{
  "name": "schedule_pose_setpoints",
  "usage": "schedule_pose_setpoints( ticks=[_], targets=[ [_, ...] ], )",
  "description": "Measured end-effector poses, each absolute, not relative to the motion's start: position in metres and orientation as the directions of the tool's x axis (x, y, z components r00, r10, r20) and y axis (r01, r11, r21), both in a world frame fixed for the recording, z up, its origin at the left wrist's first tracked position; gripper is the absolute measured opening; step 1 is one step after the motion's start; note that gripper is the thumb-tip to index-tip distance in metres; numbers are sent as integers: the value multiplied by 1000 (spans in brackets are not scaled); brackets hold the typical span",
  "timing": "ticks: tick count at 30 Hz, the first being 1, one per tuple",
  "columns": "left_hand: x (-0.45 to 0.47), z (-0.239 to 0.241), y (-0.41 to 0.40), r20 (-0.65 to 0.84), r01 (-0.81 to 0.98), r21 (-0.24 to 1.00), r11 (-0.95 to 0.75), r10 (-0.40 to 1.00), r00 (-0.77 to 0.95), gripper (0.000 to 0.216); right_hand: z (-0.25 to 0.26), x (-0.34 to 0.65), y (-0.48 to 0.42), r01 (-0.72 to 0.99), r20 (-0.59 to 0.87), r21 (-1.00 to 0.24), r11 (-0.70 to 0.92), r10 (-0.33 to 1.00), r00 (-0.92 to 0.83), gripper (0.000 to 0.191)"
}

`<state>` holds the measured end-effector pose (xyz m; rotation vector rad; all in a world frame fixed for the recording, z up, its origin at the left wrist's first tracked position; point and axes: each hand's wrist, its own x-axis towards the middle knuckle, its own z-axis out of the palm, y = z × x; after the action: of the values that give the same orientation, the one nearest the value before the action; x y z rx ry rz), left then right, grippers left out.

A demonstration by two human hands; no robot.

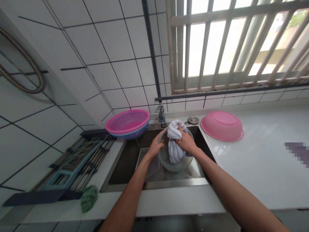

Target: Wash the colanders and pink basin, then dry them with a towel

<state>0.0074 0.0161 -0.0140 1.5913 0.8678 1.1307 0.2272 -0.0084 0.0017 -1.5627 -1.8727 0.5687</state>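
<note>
A clear bowl (163,157) is held tilted over the sink (152,185), its inside facing me. My left hand (155,146) grips the bowl's left rim, with the thumb over the edge. In my right hand (187,140) is a white cloth with grey stripes (175,150), bunched up at the top and hanging down across the bowl. The fingers of my right hand are closed round the cloth near the bowl's right side. Part of the bowl's rim is hidden behind the cloth and the hand.
Behind the sink stands a tap (161,115), with a drain strainer (193,120) to its right. A pink basket (130,120) rests in a blue basin at the back left. An upturned pink basin (222,125) lies right. A rack (79,164) and green cloth (89,198) sit left.
</note>
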Motion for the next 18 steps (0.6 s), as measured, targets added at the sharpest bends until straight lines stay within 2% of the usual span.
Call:
schedule_pose_setpoints(
  ticks=[2, 4, 6, 8, 11, 15, 18],
  targets=[
    [7, -10, 16, 257, 12, 962, -274, 915, 310, 75, -2, 238, -4, 706, 100, -706, 49, 994, 32, 90],
    [7, -8, 16, 223, 26, 971, -238, 939, 262, 69, -9, 240, -3, 684, 41, -730, -3, 998, 48, 90],
    [6, -7, 14, 139, 30, 989, -148, 971, 195, 66, -15, 234, -4, 681, 14, -732, 27, 1000, -24, 83],
    [5, -6, 12, 26, 7, 1000, -28, 989, 148, 69, -21, 225, -5, 683, -6, -726, 87, 991, -133, 67],
    [4, -4, 9, -63, -18, 998, 68, 979, 192, 70, -25, 218, -2, 665, -34, -737, 125, 975, -221, 52],
    [8, -3, 8, -12, -15, 1000, 17, 954, 298, 65, -25, 219, 1, 660, 6, -732, 167, 971, -239, 46],
    [12, -2, 7, 70, -83, 996, -43, 928, 367, 63, -26, 214, -4, 617, 50, -721, 316, 912, -408, 41]
  ],
)
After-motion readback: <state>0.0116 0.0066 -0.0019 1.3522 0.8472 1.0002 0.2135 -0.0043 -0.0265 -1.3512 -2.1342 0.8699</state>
